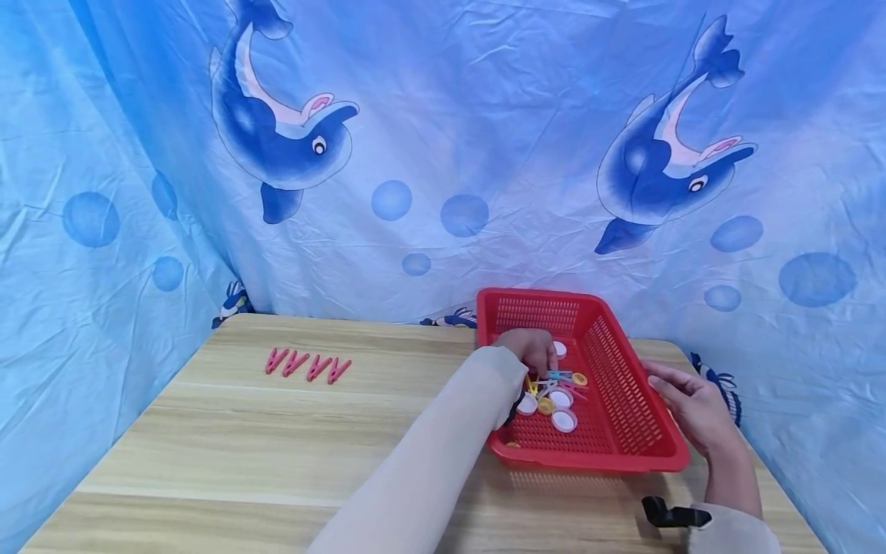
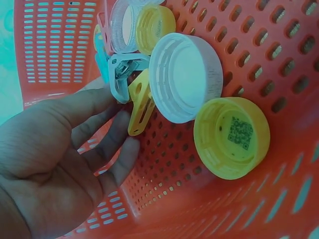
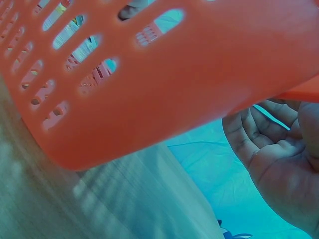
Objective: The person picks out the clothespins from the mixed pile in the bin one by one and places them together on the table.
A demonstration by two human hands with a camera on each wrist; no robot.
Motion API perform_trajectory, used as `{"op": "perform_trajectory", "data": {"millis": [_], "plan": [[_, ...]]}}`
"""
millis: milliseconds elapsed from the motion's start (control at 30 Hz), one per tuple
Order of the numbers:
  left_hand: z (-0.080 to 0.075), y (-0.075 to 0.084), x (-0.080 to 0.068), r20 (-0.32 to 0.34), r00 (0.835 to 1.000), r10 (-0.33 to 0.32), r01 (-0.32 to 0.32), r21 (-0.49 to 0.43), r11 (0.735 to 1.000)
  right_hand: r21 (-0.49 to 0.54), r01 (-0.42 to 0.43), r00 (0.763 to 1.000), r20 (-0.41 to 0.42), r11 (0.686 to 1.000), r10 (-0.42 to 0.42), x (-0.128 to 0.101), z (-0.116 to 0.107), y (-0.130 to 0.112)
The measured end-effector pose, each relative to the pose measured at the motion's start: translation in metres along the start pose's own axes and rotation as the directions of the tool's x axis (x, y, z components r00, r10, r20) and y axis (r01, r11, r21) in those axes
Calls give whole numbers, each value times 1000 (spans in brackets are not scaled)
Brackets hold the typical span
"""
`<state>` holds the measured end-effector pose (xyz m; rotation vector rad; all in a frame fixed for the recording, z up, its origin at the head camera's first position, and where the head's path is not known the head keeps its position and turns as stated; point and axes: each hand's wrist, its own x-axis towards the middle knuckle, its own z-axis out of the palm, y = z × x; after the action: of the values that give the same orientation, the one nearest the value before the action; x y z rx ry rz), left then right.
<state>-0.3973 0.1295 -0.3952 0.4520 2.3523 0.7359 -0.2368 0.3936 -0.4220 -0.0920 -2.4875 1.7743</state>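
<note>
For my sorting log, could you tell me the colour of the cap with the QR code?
Yellow; the cap shows best in the left wrist view.

From my right wrist camera, the red slotted basket (image 3: 164, 74) fills most of the frame, its perforated wall tilted above the wooden tabletop (image 3: 99, 204). My right hand (image 3: 279, 159) sits at the lower right, palm showing, fingers (image 3: 249, 127) loosely curved just under the basket's rim. Blue cloth (image 3: 214, 164) hangs behind.
</note>
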Motion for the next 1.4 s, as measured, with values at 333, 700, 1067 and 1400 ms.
{"op": "perform_trajectory", "data": {"millis": [333,700,1067,1400], "plan": [[-3,2,-3,-9,998,66,-65,72,995,11,31,999,9,999,-31,2,-2,2],[-8,8,-6,-56,974,219,-214,93,973,9,31,999,13,999,-31,1,-1,-1],[-15,25,-12,-154,873,462,-443,142,885,-13,25,1000,0,1000,-25,2,0,0],[-24,48,-28,-276,820,502,-474,165,865,-7,10,1000,-2,1000,-10,2,-1,0]]}}
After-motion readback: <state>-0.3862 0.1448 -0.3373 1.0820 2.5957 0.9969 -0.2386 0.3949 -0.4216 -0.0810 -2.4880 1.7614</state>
